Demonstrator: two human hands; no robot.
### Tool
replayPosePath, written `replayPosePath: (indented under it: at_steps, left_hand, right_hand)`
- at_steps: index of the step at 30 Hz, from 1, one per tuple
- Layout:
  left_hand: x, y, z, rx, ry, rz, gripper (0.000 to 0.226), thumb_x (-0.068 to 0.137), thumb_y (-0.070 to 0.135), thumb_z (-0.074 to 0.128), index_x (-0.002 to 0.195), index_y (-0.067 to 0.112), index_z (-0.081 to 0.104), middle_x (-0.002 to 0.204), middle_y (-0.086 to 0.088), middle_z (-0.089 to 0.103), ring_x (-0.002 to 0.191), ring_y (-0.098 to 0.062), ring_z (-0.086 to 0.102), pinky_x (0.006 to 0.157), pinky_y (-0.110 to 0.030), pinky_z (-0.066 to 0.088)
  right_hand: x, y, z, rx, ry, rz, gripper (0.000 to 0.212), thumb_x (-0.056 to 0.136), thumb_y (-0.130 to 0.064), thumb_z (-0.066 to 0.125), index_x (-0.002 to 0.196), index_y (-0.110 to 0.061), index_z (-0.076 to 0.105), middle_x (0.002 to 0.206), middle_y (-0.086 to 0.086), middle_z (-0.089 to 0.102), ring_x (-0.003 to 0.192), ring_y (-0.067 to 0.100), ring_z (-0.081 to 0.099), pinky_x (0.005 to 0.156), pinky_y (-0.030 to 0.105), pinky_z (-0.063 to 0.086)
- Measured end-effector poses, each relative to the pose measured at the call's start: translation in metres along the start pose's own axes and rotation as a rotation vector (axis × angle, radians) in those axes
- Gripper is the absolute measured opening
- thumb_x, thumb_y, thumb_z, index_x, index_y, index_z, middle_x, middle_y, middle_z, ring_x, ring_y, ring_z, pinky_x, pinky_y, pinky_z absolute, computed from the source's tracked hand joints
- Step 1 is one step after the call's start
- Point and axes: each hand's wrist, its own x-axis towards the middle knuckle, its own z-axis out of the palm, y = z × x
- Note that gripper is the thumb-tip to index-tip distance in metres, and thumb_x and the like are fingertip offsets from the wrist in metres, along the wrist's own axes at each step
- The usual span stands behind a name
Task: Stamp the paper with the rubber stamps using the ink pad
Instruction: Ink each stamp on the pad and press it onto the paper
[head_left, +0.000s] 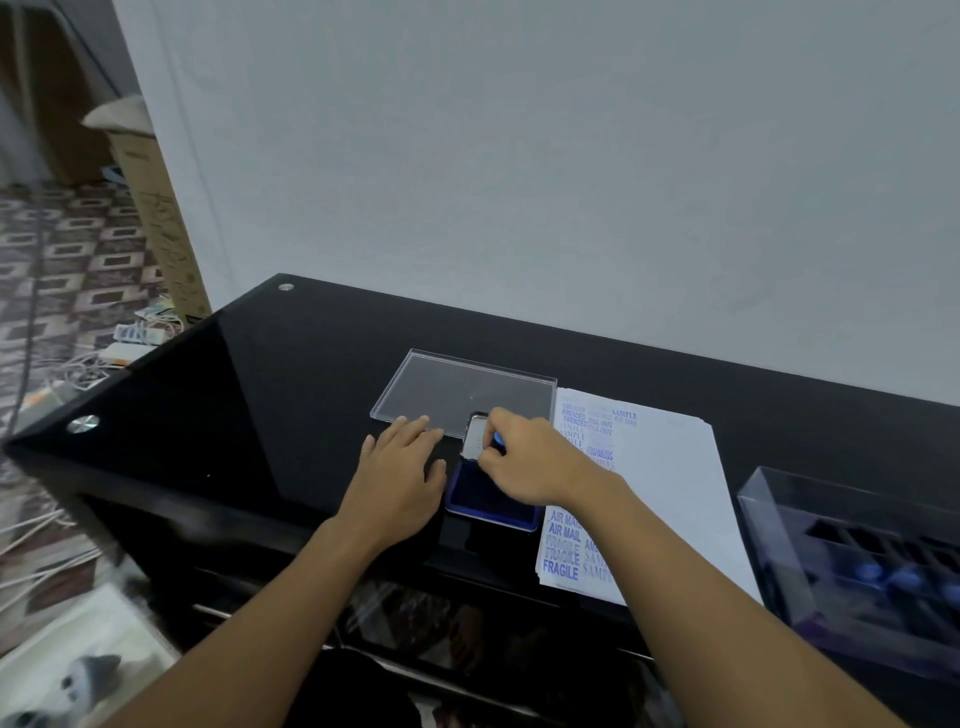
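Note:
My right hand (524, 457) pinches a rubber stamp (475, 436) with a clear block and a blue knob, holding it tilted just above the far end of the blue ink pad (488, 504). Flat on the black table to the left of the pad lies my left hand (402, 467), fingers straight, touching the pad's left side. The white paper (665, 483) sits right of the pad and carries several blue prints such as AIR MAIL, FRAGILE and SAMPLE. My right forearm crosses over its lower left part.
A clear acrylic lid (441, 384) lies behind the hands. A clear box (852, 561) with more blue-knobbed stamps in a black rack stands at the right. The glossy black table (234, 405) ends at the left, with cables on the floor beyond.

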Motion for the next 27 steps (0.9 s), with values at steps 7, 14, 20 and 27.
replayPosePath:
  at_steps: [7,14,20,27]
  left_hand:
    - [-0.002,-0.008,0.007,0.028,-0.005,-0.01,0.049,0.104,0.031,0.041,0.152,0.022,0.037,0.165,0.004,0.018,0.153,-0.017,0.007,0.122,-0.049,0.008]
    - [-0.005,-0.015,0.017,0.111,-0.006,-0.023,0.052,0.105,0.038,0.034,0.155,0.024,0.03,0.165,0.004,0.018,0.153,-0.016,0.008,0.124,-0.043,0.004]
    - [-0.007,-0.014,0.019,0.131,0.016,-0.014,0.052,0.104,0.038,0.033,0.155,0.023,0.031,0.164,0.004,0.021,0.153,-0.016,0.009,0.125,-0.042,0.004]
    - [-0.007,-0.013,0.019,0.144,0.027,-0.012,0.052,0.104,0.038,0.034,0.154,0.024,0.033,0.164,0.005,0.022,0.153,-0.015,0.011,0.125,-0.042,0.005]
  right_hand:
    - [0.005,-0.005,0.013,-0.115,-0.015,-0.039,0.009,0.096,-0.028,0.046,0.096,-0.019,0.048,0.095,0.004,0.06,0.087,0.026,0.055,0.074,0.037,0.045]
    - [0.002,-0.006,0.027,-0.18,0.017,-0.073,0.012,0.098,-0.026,0.044,0.097,-0.014,0.041,0.091,0.011,0.061,0.081,0.029,0.051,0.068,0.037,0.042]
    - [0.002,-0.005,0.034,-0.164,0.093,-0.078,0.012,0.095,-0.023,0.045,0.092,-0.013,0.039,0.079,0.007,0.054,0.072,0.029,0.049,0.061,0.036,0.036]
    - [0.003,-0.004,0.036,-0.156,0.108,-0.067,0.013,0.095,-0.024,0.045,0.091,-0.013,0.04,0.077,0.007,0.056,0.068,0.026,0.05,0.058,0.035,0.036]
